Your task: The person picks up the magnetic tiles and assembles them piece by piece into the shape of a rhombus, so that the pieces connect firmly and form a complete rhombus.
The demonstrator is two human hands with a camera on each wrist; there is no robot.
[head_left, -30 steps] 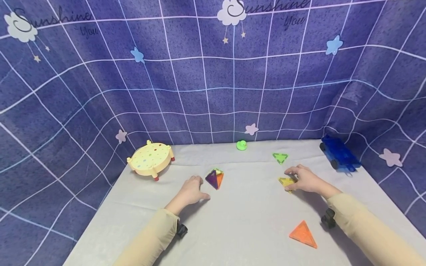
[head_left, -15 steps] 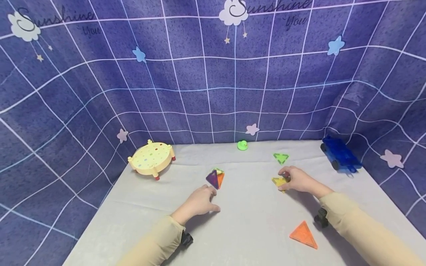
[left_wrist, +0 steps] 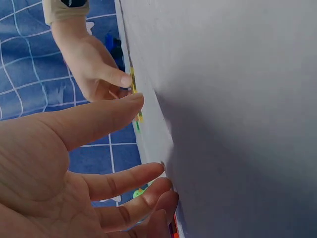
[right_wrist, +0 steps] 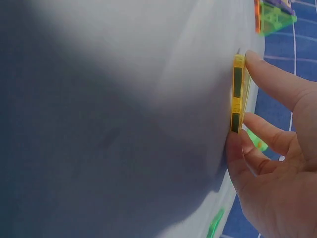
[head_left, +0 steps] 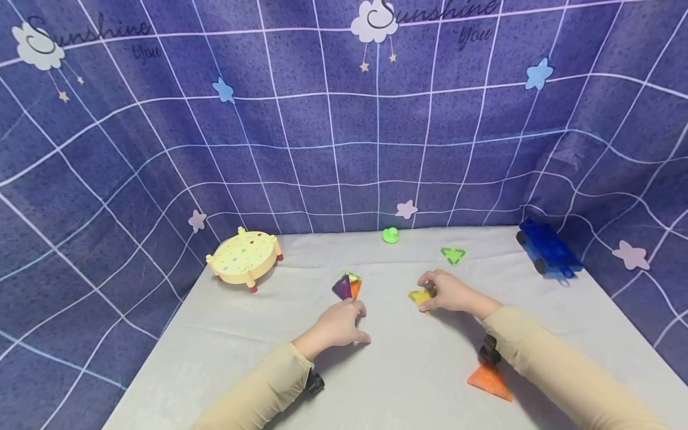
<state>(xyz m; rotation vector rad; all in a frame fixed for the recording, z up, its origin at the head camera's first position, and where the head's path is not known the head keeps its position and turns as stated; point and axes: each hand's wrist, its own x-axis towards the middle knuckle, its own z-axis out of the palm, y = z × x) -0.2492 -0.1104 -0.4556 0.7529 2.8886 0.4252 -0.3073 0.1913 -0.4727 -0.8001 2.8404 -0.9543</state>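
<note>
In the head view a yellow triangular magnetic tile (head_left: 418,297) is pinched between the thumb and fingers of my right hand (head_left: 454,294). The right wrist view shows that yellow tile (right_wrist: 237,94) edge-on, low over the white surface. My left hand (head_left: 334,325) has its thumb and fingers spread, holding nothing. Just beyond its fingertips stands a small pyramid (head_left: 344,287) of purple, orange and green tiles, partly covered by that hand. In the left wrist view, my left hand (left_wrist: 74,163) reaches over the table, and the right hand (left_wrist: 96,69) appears behind it.
An orange triangle tile (head_left: 489,382) lies under my right forearm. Farther back are a green triangle tile (head_left: 453,255) and a green toy duck (head_left: 390,235). A yellow round toy with legs (head_left: 244,258) sits left; a blue toy car (head_left: 548,248) sits right.
My right hand has moved left, carrying the yellow tile toward the pyramid. My left hand has shifted right and nearer, passing in front of the pyramid's lower edge.
</note>
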